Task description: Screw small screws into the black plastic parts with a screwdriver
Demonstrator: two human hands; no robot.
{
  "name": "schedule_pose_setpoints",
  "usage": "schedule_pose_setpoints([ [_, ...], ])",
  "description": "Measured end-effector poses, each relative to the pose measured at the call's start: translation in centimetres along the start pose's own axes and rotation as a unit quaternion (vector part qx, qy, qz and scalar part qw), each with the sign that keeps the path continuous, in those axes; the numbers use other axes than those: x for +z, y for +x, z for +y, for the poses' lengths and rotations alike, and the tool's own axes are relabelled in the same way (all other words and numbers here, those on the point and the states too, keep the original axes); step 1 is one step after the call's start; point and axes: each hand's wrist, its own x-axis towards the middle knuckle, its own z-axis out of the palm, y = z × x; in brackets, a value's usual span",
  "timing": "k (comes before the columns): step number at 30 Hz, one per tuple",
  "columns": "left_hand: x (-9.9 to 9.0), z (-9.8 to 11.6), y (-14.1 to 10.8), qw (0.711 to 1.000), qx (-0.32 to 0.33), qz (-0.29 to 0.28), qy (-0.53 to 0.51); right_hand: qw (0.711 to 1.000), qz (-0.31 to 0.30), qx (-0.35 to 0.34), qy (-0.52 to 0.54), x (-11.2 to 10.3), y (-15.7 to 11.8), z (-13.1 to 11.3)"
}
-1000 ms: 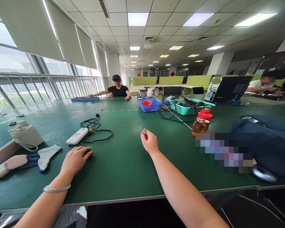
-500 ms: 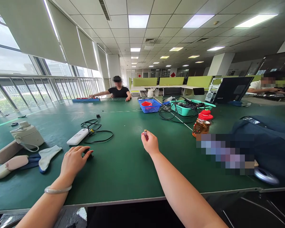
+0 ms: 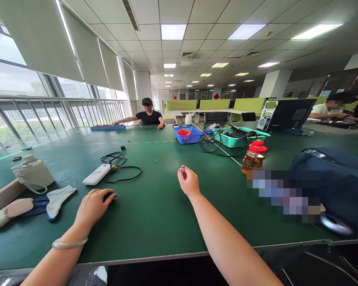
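My right hand (image 3: 189,182) is closed round a small corked bottle (image 3: 183,169), held upright above the table; its brown top shows over the fingers and the lower part is hidden. My left hand (image 3: 92,205) rests low over the table, fingers curled. Between its thumb and forefinger a bit of a small black object (image 3: 107,195) shows, mostly covered. Just beyond the left hand lie a white power bank (image 3: 97,175) and a looped black cable (image 3: 128,180).
At left are a cream water bottle (image 3: 32,171), a phone-like slab (image 3: 7,194) and a cloth (image 3: 59,200). Rightwards stand a red-capped jar (image 3: 253,159), a dark bag (image 3: 340,186), a blue basket (image 3: 187,138) and a green basket (image 3: 226,140). A person (image 3: 149,117) sits opposite.
The black object beside my left thumb is now more covered by the hand. My right hand keeps hold of the bottle in nearly the same spot. The view has tilted slightly up.
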Motion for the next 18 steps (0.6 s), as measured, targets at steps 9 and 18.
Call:
schedule_pose_setpoints([
  [9, -0.37, 0.2, 0.08, 0.999, -0.032, -0.022, -0.011, 1.0, 0.001, -0.001, 0.001, -0.12, -0.01, 0.0],
  [18, -0.58, 0.11, 0.05, 0.996, -0.067, -0.035, -0.044, 1.0, 0.003, 0.007, 0.007, 0.0, 0.1, 0.51],
])
